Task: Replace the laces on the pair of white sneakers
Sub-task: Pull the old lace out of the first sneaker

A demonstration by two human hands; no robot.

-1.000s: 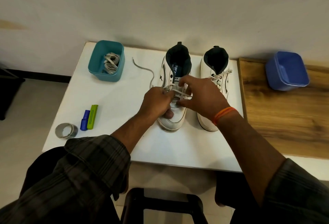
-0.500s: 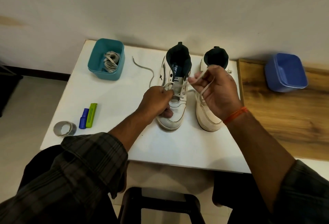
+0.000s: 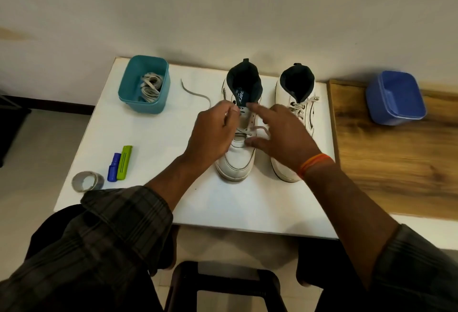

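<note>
Sneakers stand side by side, toes toward the person, on the white counter (image 3: 153,138). In the head view, the only one given, the left sneaker (image 3: 239,160) is only laced across its lowest eyelets, while the right sneaker (image 3: 295,103) is laced further up its front.

The left hand (image 3: 212,133) hovers over the left sneaker's throat, its grip pinched on the lace (image 3: 250,131) near the upper eyelets; one free end trails off to the left across the counter. The right hand (image 3: 282,138) is spread wide, fingers released and holding nothing, forefinger reaching toward the tongue and thumb by the crossed lace.

The lace looks flat, soft and limp — it should bend anywhere and carry no push, so I judge it is best taken right at the stiff tip to thread an eyelet. The sneaker seems light enough to slide when the lace is tugged — a steadying hand on the toe or side wall would help.

A teal tub (image 3: 145,83) at the back left holds more coiled laces. A blue tub (image 3: 394,98) rests on the wooden surface to the right.
</note>
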